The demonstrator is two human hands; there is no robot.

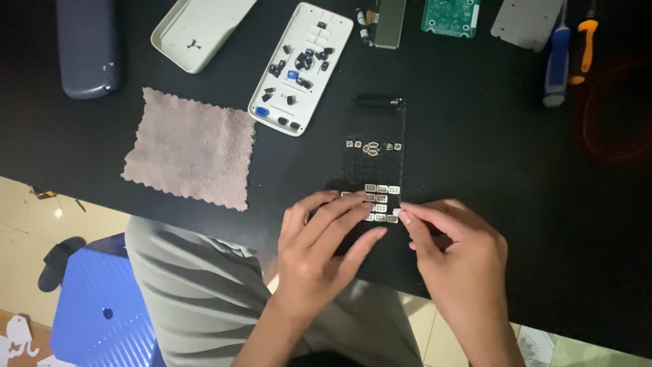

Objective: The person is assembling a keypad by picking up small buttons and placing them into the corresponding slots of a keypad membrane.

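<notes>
Black worktop (pixel 516 170) carries a dark rectangular keypad panel (pixel 375 146) studded with small silver key caps. Left hand (pixel 319 248) lies open, fingers spread flat over the panel's near end. Right hand (pixel 455 255), just right of the panel, pinches one tiny silver key cap (pixel 397 213) at its edge. Such a small cap could slip from the pinch, or the resting fingers could nudge seated caps loose.
</notes>
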